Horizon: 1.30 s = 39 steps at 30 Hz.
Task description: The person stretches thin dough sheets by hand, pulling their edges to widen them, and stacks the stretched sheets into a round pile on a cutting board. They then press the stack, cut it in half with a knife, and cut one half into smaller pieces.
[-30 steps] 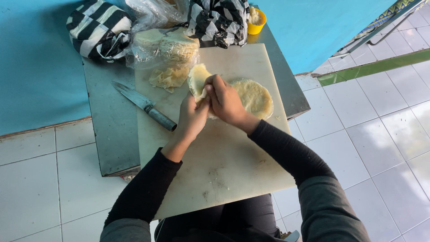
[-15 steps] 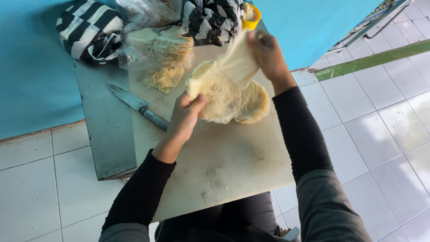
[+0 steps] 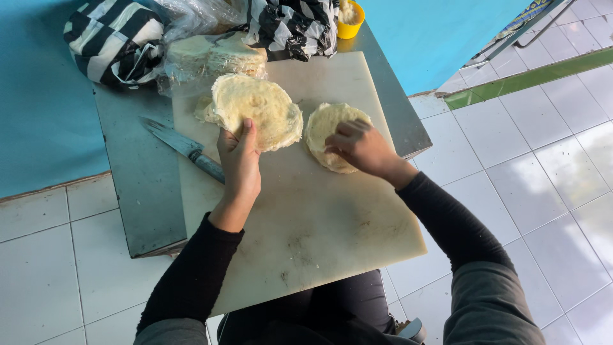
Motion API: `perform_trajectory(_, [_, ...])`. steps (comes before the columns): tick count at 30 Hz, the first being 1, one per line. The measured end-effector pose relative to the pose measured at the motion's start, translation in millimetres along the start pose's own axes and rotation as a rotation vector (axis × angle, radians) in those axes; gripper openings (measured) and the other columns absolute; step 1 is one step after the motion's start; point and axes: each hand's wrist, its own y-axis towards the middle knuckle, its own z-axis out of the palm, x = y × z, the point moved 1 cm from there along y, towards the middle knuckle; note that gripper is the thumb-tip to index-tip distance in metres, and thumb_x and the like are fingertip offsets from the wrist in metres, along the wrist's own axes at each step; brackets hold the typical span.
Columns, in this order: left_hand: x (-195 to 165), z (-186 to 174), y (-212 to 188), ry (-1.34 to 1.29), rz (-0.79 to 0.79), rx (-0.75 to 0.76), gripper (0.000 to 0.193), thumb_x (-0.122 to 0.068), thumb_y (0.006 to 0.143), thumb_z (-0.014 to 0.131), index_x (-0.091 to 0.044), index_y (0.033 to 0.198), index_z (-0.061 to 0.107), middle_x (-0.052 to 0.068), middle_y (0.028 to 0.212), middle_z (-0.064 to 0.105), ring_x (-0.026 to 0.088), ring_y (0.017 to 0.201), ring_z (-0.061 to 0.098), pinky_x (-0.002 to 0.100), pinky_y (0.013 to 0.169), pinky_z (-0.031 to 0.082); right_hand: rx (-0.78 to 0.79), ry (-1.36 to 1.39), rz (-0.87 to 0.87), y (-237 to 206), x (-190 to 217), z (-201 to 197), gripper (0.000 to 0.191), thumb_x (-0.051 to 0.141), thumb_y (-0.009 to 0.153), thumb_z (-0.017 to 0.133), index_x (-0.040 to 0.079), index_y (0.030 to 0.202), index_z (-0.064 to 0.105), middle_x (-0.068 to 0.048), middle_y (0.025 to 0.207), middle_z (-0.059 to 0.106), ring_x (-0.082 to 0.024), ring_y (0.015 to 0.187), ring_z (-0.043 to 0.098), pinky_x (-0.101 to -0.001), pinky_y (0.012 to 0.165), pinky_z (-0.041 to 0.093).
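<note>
a simple food-preparation spot, likely a small kitchen or stall: a low grey metal table [image 3: 143,191] on white floor tiles [image 3: 549,147] against a blue wall [image 3: 38,108], bearing a worn white cutting board [image 3: 319,230], a steel knife [image 3: 185,148] at left, bagged flatbreads [image 3: 211,54] far

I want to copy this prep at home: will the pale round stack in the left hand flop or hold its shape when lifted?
The stack looks made of thin layers with ragged edges, so it will probably bend and sag. The left hand grips it only at its near edge, which suggests it is light. Single sheets, like those under the right hand, may tear easily.
</note>
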Motion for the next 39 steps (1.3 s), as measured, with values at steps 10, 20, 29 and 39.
perform_trajectory(10, [1.9, -0.2, -1.6, 0.012, 0.027, 0.008, 0.043, -0.020, 0.105, 0.060, -0.003, 0.143, 0.048, 0.008, 0.136, 0.061, 0.014, 0.121, 0.063, 0.035, 0.100, 0.056, 0.036, -0.092, 0.051, -25.2, 15.8, -11.8, 0.022, 0.015, 0.084, 0.075, 0.016, 0.106, 0.073, -0.004, 0.095, 0.062, -0.025, 0.089, 0.066, -0.0393, 0.078, 0.055])
perform_trajectory(20, [14.1, -4.5, -1.6, 0.063, -0.113, 0.044, 0.038, -0.023, 0.108, 0.060, -0.002, 0.139, 0.054, 0.006, 0.124, 0.065, 0.011, 0.104, 0.062, 0.029, 0.079, 0.049, 0.009, 0.291, 0.176, -12.3, 37.4, -27.0, 0.039, 0.032, 0.091, 0.078, 0.008, 0.120, 0.068, -0.008, 0.102, 0.065, -0.026, 0.093, 0.067, -0.0385, 0.079, 0.054])
perform_trajectory(29, [12.5, 9.2, -9.4, 0.168, -0.268, 0.234, 0.046, -0.042, 0.105, 0.049, -0.007, 0.134, 0.057, 0.002, 0.116, 0.065, 0.007, 0.101, 0.062, 0.027, 0.083, 0.053, -0.236, 0.562, 0.356, 47.2, 67.5, 5.2, 0.060, 0.028, 0.093, 0.081, 0.007, 0.142, 0.053, -0.010, 0.132, 0.059, -0.025, 0.122, 0.057, -0.0383, 0.100, 0.050])
perform_trajectory(39, [-2.9, 0.0, 5.9, 0.251, -0.216, 0.011, 0.030, -0.030, 0.101, 0.066, -0.005, 0.116, 0.063, 0.003, 0.103, 0.062, 0.010, 0.090, 0.057, 0.027, 0.076, 0.047, -0.139, 0.540, 0.213, 47.0, 90.5, 11.3, 0.064, 0.020, 0.088, 0.084, 0.008, 0.143, 0.052, -0.017, 0.151, 0.046, -0.035, 0.141, 0.050, -0.0426, 0.115, 0.045])
